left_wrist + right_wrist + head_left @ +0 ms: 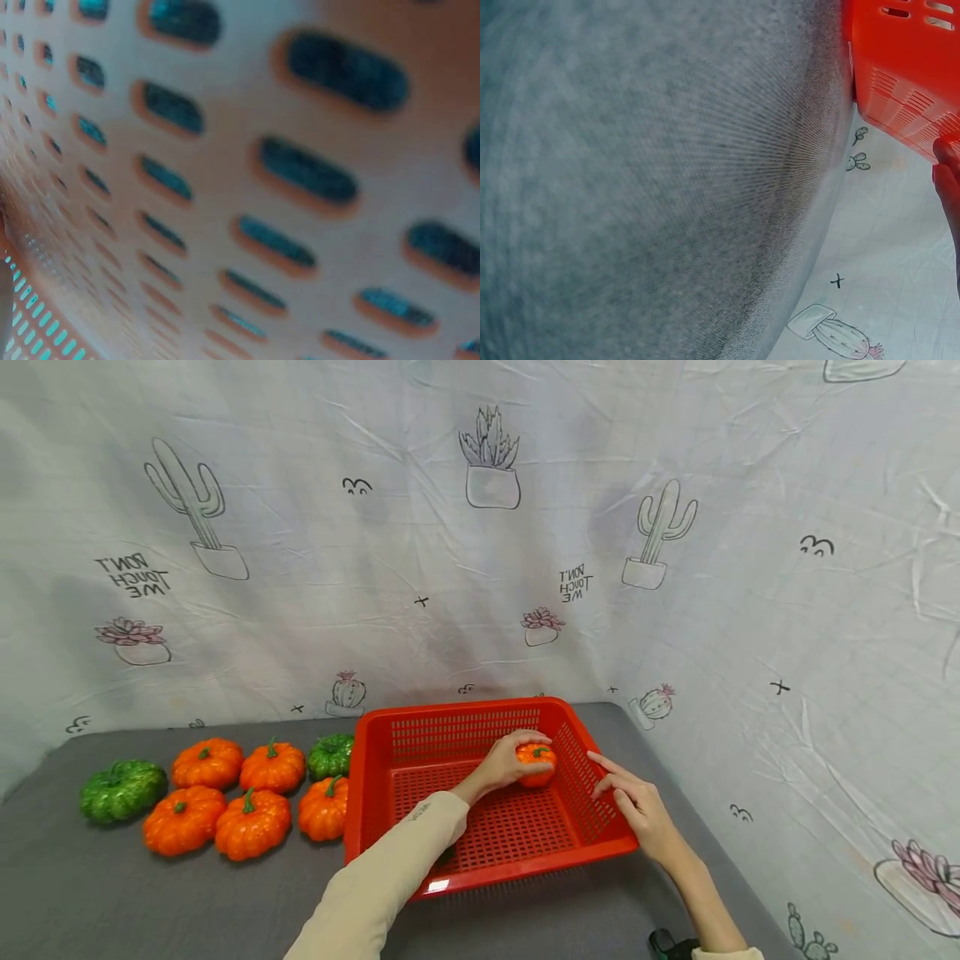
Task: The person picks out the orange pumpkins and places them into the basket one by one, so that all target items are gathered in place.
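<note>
A small orange pumpkin (536,765) with a green stem is at the right end of the red basket (480,878). My left hand (507,763) reaches into the basket and grips this pumpkin from its left side, thumb nearer me and fingers behind. My right hand (643,810) is at the basket's right side, with fingers bent over the rim to the inside. In the right wrist view, fingers (946,169) touch the rim at the right edge. The left wrist view is filled by the basket's slotted plastic (225,150), and the pumpkin does not show there.
Left of the basket, several orange pumpkins (253,825) stand on the grey cloth (150,906), with a green pumpkin (123,791) at far left and another green one (330,756) against the basket. A patterned curtain (300,568) hangs behind and to the right.
</note>
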